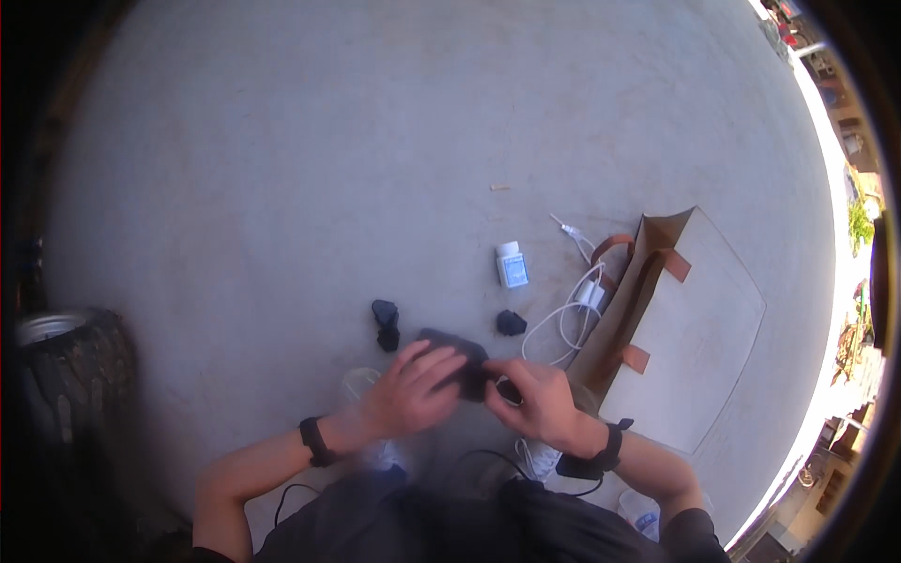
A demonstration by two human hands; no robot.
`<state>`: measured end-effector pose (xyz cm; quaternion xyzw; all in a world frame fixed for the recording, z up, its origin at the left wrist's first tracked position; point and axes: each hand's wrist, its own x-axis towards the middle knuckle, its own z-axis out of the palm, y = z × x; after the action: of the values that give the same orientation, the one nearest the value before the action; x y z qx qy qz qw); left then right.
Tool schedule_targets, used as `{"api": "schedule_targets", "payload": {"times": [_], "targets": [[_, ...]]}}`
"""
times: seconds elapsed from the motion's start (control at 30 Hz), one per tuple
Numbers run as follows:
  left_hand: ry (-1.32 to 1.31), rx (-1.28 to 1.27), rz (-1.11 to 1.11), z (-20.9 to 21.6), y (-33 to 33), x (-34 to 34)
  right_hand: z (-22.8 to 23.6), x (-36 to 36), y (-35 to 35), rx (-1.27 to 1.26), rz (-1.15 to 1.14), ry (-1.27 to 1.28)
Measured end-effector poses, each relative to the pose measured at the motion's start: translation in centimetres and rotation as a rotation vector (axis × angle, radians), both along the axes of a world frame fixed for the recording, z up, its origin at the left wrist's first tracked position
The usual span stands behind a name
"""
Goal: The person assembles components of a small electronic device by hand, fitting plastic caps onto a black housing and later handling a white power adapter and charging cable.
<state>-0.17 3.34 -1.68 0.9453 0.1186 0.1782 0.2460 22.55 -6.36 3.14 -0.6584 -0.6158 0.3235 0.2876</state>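
Held low in front of me is a dark, rounded black case (472,377); its exact kind is hard to make out. My left hand (413,392) lies across its left side, fingers curled over the top. At the right edge my right hand (538,402) grips it, thumb and forefinger pinched together. A dark rounded part with a pale rim shows between those fingers. Just beyond the case are two crumpled black bundles, one to the left (386,325) and one to the right (511,323). Farther off stands a white bottle (512,267) with a blue label.
A white bag (699,324) with brown handles lies at the right, its mouth facing left. Beside it are a coiled white cable and charger (589,295). A tyre (80,366) is at the far left. A small stick (499,187) lies on the grey floor (310,159).
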Motion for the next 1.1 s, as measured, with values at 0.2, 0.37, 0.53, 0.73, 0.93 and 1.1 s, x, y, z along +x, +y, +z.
{"api": "schedule_targets", "payload": {"times": [0.2,0.37,0.53,0.73,0.93,1.1], "targets": [[0.003,-0.045,0.024,0.1,-0.5,-0.4,-0.3,-0.4,-0.7,0.075,0.027,-0.072],[0.007,-0.042,0.018,0.0,-0.9,-0.5,-0.7,-0.6,-1.2,0.036,0.008,-0.066],[0.008,-0.063,0.017,0.1,-0.8,-0.6,-0.8,-0.7,-1.1,0.038,0.005,-0.081],[-0.006,-0.078,0.025,0.2,-0.6,-0.4,-1.4,-0.5,-1.2,0.104,0.098,-0.142],[0.011,-0.075,0.025,0.3,-0.6,-0.5,-0.5,-0.3,-0.8,0.135,0.152,-0.218],[0.016,-0.062,0.028,0.2,-0.6,-0.3,-0.6,-0.2,-0.5,0.163,0.201,-0.289]]}}
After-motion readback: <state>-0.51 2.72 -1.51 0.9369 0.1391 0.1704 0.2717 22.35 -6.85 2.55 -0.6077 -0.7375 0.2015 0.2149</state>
